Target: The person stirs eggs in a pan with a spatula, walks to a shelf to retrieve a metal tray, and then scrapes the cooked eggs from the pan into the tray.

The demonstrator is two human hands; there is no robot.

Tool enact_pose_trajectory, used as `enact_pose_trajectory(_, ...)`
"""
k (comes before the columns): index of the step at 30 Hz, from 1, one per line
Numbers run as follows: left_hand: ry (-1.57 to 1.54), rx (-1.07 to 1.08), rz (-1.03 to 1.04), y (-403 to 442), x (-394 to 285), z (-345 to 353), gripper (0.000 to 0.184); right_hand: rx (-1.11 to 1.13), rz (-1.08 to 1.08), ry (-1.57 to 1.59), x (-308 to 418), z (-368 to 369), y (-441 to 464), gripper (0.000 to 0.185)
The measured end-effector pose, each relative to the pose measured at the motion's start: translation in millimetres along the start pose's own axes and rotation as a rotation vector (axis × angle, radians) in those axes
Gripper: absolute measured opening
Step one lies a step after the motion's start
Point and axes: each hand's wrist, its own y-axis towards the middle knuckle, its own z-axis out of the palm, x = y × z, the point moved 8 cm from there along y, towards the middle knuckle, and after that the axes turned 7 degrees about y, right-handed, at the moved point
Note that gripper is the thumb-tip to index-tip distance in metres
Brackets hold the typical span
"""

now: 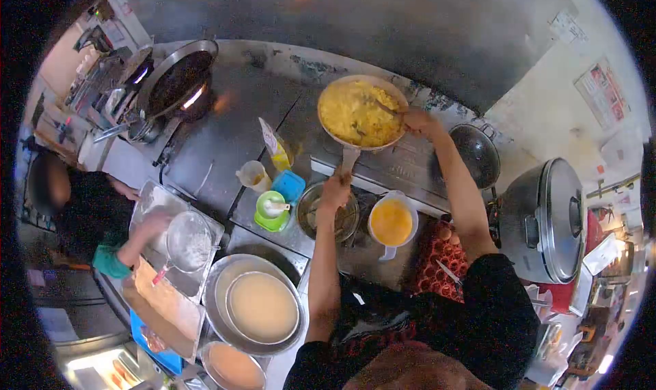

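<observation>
Pan handle (350,160) gripped in left hand (335,192), utensil (386,107) in right hand (420,122); yellow food (347,113) beyond left grip could be spilled by hard stirring.

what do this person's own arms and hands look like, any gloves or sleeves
The left hand and right hand are bare, with no gloves visible. The forearms are uncovered too. Both upper arms are in short black sleeves of a dark shirt. No watch or bracelet can be made out, though fine detail is blurred.
</observation>
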Motion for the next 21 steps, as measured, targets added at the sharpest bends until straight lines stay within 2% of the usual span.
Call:
enact_pose_trajectory(2,-0.302,-0.070,-0.191,-40,-47,-44,0.043,-0.099,0.034,-0.005,9,3,3,0.037)
enact_pose_trajectory(4,-0.341,-0.080,-0.171,-41,-51,-46,0.041,-0.168,-0.151,0.048,0,14,46,0.040)
enact_pose_trajectory(6,-0.432,-0.059,-0.146,-40,-45,-36,0.040,-0.203,-0.227,-0.051,-20,46,78,0.044)
enact_pose_trajectory(9,-0.551,-0.034,-0.113,-26,-30,-23,0.042,-0.115,-0.096,-0.301,-21,85,54,0.053)
enact_pose_trajectory(11,-0.518,-0.038,-0.126,-33,-36,-28,0.045,0.030,-0.154,-0.492,-8,86,19,0.060)
enact_pose_trajectory(13,-0.560,0.039,-0.179,-12,0,-2,0.046,0.085,-0.797,-0.791,1,59,3,0.047)
enact_pose_trajectory(15,-0.518,0.027,-0.196,-10,2,-2,0.047,0.167,-0.555,-0.839,31,25,-26,0.033)
enact_pose_trajectory(17,-0.400,-0.071,-0.187,-33,-35,-33,0.048,0.165,0.014,-0.833,57,-13,-61,0.025)
enact_pose_trajectory(18,-0.395,-0.075,-0.199,-35,-38,-34,0.049,0.132,0.017,-0.955,54,-25,-62,0.023)
enact_pose_trajectory(20,-0.385,-0.082,-0.222,-36,-39,-37,0.051,0.008,-0.191,-1.153,44,-31,-53,0.021)
enact_pose_trajectory(21,-0.366,-0.067,-0.209,-36,-42,-39,0.052,-0.084,-0.403,-1.216,16,-14,-38,0.020)
